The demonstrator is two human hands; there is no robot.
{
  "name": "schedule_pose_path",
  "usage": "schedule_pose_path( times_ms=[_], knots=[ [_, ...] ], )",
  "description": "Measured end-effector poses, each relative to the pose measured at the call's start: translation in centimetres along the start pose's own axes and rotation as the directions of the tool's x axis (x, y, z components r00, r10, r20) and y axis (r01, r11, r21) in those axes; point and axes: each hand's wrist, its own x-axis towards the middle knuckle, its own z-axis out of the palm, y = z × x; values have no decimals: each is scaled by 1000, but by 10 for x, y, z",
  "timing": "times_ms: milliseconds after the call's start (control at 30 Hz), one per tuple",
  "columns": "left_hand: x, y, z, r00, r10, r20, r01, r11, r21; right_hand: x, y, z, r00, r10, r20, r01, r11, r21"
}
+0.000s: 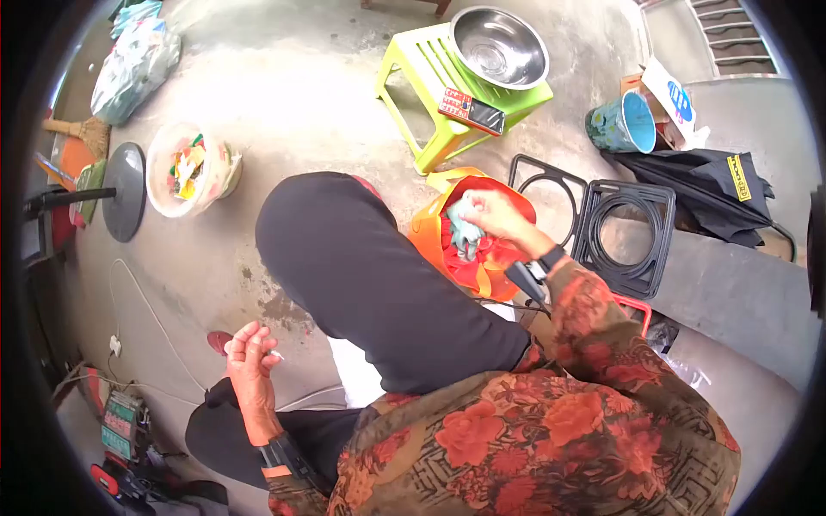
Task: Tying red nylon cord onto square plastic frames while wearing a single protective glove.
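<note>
Hands of a person in a flower-patterned top and dark trousers, viewed from the head. The right hand, above the opening of an orange basket, has its fingers closed on a pale blue-green cloth, which hangs within the basket's rim over red fabric. The left hand is raised near the folded left leg, well apart from the basket, its fingers loosely curled and partly open; a small pale item shows at the fingertips (its kind, and whether it is gripped, cannot be told). Beyond the basket, a green stool bears a metal basin and a red-and-black handheld device. To the basket's right lies a black frame with coiled cable.
</note>
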Motion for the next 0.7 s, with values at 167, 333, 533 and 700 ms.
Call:
schedule_pose_path(
  times_ms=[167, 333, 533, 700],
  knots=[
    [-11, -7, -32, 968, 251, -14, -251, 968, -24, -57, -177, -46, 979, -160, -125, 191, 522, 831],
    [-35, 4, -16, 881, 471, -47, -471, 882, -7, -84, -280, 3, 828, -522, 205, -124, 187, 975],
    [-76, 23, 12, 716, 698, -23, -695, 708, -124, -97, -318, 127, 752, -453, 479, -367, 316, 875],
    [-75, 15, -5, 742, 662, -104, -668, 744, -34, -107, -324, 177, 742, -434, 511, -276, 497, 823]
  ],
)
